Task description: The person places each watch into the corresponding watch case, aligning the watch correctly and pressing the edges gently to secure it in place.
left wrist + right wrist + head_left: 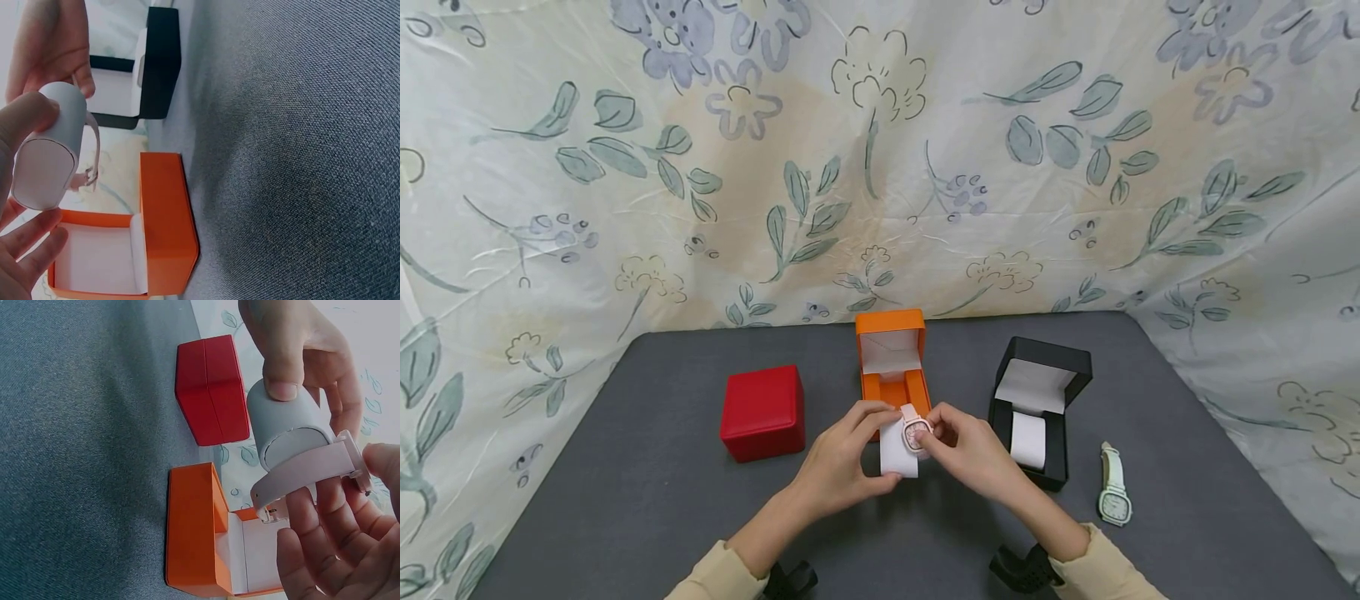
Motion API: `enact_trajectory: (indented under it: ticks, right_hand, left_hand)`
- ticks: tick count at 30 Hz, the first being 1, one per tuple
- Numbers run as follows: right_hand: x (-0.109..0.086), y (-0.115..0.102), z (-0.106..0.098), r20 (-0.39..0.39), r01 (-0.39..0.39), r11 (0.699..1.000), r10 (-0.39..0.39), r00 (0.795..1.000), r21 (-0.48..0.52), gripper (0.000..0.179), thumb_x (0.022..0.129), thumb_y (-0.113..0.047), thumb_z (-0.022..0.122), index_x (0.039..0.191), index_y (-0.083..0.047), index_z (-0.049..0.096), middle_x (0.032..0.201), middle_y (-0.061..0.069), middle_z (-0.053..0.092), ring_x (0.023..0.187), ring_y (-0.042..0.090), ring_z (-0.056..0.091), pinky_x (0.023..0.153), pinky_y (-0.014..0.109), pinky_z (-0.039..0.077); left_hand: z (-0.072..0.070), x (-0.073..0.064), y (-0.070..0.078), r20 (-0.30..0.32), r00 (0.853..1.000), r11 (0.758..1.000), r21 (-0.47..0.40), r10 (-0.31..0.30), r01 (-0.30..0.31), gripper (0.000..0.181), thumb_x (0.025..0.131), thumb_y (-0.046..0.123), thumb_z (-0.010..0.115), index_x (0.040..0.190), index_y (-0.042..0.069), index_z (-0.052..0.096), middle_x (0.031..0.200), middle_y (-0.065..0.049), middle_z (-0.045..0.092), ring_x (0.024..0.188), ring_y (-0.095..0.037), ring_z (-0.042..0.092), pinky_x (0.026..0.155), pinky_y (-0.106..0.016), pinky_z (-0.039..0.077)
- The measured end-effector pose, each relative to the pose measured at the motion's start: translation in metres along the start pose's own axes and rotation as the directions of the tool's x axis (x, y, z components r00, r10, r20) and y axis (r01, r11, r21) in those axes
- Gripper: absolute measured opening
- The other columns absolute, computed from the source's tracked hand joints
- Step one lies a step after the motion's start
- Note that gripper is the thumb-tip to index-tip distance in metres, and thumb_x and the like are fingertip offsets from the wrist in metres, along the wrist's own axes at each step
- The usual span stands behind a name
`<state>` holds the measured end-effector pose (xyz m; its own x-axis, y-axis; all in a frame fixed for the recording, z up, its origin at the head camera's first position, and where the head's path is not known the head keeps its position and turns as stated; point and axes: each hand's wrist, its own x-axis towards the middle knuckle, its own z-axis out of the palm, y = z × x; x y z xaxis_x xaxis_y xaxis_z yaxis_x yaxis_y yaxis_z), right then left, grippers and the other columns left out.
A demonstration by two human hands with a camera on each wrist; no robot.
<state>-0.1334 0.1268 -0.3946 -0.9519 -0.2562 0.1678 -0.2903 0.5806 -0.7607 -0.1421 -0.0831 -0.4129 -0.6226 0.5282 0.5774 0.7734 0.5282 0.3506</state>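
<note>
My left hand (842, 454) grips a white watch pillow (892, 450) between thumb and fingers, above the table and in front of the orange box. A pink watch (914, 433) is pinched at its case by my right hand (967, 450), right against the pillow's end. In the right wrist view the pink strap (306, 470) is buckled into a loop beside the pillow (290, 422). The orange watch box (891, 333) stands with its lid raised, just beyond both hands; its inner middle looks bare of a pillow.
A closed red box (763, 412) stands to the left. On the right, a black watch box (1051, 367) is open with a white pillow (1028, 440) inside. Farther right a pale green watch (1115, 492) lies on the grey table (647, 492). A flowered cloth (880, 167) hangs behind.
</note>
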Motion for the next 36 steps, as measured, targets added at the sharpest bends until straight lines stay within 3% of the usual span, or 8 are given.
enact_trajectory:
  ticks: [7,11,16,22,36]
  right_hand:
    - [0.0005,0.0023,0.0016,0.019,0.021,0.999,-0.021,1.0,0.029,0.011,0.085,-0.022,0.065,0.089,-0.016,0.057,0.071,-0.007,0.053,0.058,0.005,0.047,0.051,0.02,0.04]
    - [-0.0002,0.0054,0.001,0.066,0.065,0.996,-0.069,0.995,0.058,0.017,0.084,-0.017,0.067,0.097,-0.015,0.057,0.079,-0.007,0.058,0.068,0.004,0.054,0.061,0.021,0.048]
    - [-0.0006,0.007,-0.0006,0.096,0.102,0.993,-0.107,0.99,0.06,0.023,0.083,-0.014,0.067,0.103,-0.015,0.056,0.083,-0.007,0.058,0.073,0.004,0.056,0.067,0.022,0.05]
    - [-0.0006,0.0059,-0.0017,0.09,0.084,0.993,-0.092,0.992,0.087,0.024,0.083,-0.012,0.067,0.105,-0.013,0.056,0.083,-0.006,0.059,0.072,0.005,0.056,0.065,0.022,0.05]
    - [-0.0008,0.0083,-0.0019,0.108,0.032,0.992,-0.045,0.993,0.125,0.014,0.084,-0.012,0.066,0.095,-0.012,0.057,0.081,-0.003,0.06,0.069,0.007,0.056,0.063,0.022,0.05]
  left_hand:
    - [-0.0007,-0.0009,-0.0011,0.004,1.0,1.0,0.007,-0.03,0.03,0.064,0.066,0.029,0.08,0.122,0.016,0.053,0.121,0.004,0.05,0.09,-0.009,0.056,0.071,-0.019,0.05]
    - [-0.0009,-0.002,-0.0035,-0.011,0.999,0.999,0.013,-0.036,0.036,0.065,0.064,0.028,0.081,0.122,0.015,0.054,0.12,0.004,0.05,0.09,-0.008,0.056,0.071,-0.019,0.051]
    - [-0.0006,-0.0024,-0.0062,-0.03,0.999,0.999,0.017,-0.034,0.034,0.067,0.062,0.028,0.083,0.121,0.014,0.054,0.12,0.002,0.051,0.089,-0.008,0.055,0.07,-0.021,0.051]
    - [-0.0012,-0.0011,-0.006,-0.026,0.999,0.999,0.014,-0.038,0.038,0.066,0.064,0.029,0.082,0.121,0.013,0.054,0.12,0.001,0.05,0.089,-0.012,0.057,0.072,-0.022,0.052]
    - [-0.0042,0.0037,-0.003,-0.03,0.998,0.996,0.073,-0.059,0.061,0.067,0.063,0.032,0.082,0.121,0.015,0.054,0.119,0.001,0.051,0.086,-0.007,0.055,0.069,-0.02,0.051]
